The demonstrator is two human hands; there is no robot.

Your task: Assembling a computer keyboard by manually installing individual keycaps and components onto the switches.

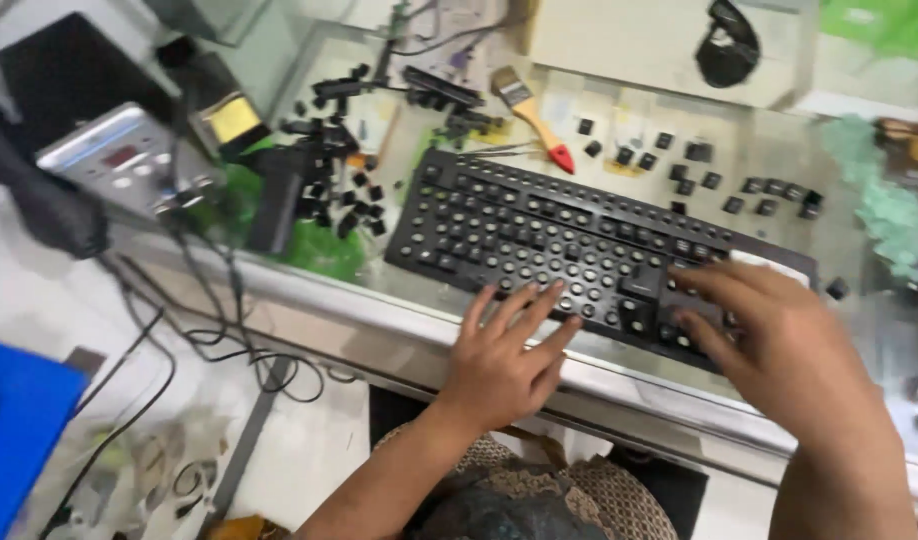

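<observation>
Looking down from a head-worn camera, a glass-topped counter [399, 300] fills most of the view, its metal front edge running from the left down toward the lower right. On it lies a black keyboard [539, 235] with most keycaps removed, so rows of round switch stems show. Its long axis runs from upper left to lower right, with the near long edge close to the counter's front edge.

At the far edge of the counter sits a pale, flat cardboard box [629, 45] with a black object lying on top. To the left stands a grey metal device [129, 165] with a small red display and round buttons, black cables trailing from it over the counter edge. A blue bin corner [19, 430] shows at the lower left.

The right hand [779, 340] rests over the keyboard's right end, fingers curled down onto the keys and gripping nothing. The left hand [504, 355] lies open and flat, fingers spread, fingertips touching the keyboard's near edge.

Beyond the keyboard lies a paintbrush [529, 115] with a wooden handle and a red tip, pointing toward the lower right. Loose black keycaps [694, 170] are scattered behind the keyboard's right half, and a denser pile of keycaps [334, 175] sits off its left end.
</observation>
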